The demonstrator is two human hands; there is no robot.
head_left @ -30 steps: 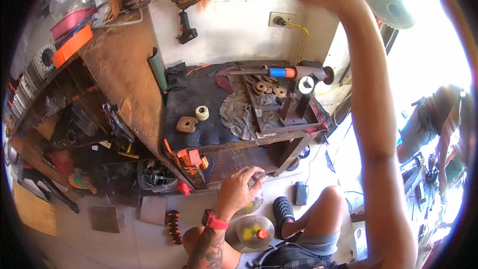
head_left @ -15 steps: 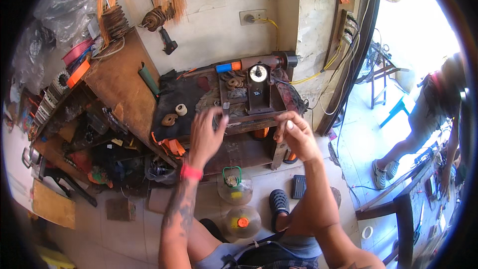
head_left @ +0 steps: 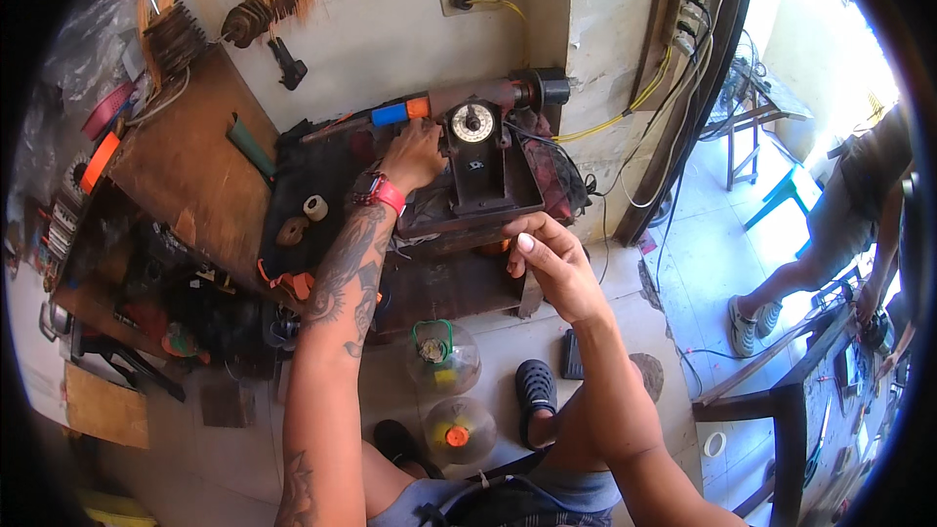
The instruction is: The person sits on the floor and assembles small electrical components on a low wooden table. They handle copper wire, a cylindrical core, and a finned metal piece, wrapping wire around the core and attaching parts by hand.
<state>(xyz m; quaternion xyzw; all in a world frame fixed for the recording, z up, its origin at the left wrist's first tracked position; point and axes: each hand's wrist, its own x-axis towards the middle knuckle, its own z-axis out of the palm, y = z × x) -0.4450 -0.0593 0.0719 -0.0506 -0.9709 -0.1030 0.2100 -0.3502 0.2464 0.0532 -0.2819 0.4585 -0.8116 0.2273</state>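
Note:
My left hand, with a red-strapped watch at its wrist, reaches over the bench to the left of a round dial. It lies just below the blue and orange grip of a long tool, over the spot with rusty metal parts; its fingertips are partly hidden, so I cannot tell what they touch. My right hand hovers at the front edge of the dark metal stand that carries the dial. Its fingers are curled and closed against the thumb; anything between them is hidden.
A tape roll and a rusty ring lie on the bench's left. Two large clear bottles stand on the floor before me. Yellow cables run along the wall. At right, a person bends over another table.
My left hand has moved forward from the bench's front edge to beside the dial. My right hand stays near the stand's front edge, fingers still curled. The whole view has shifted slightly.

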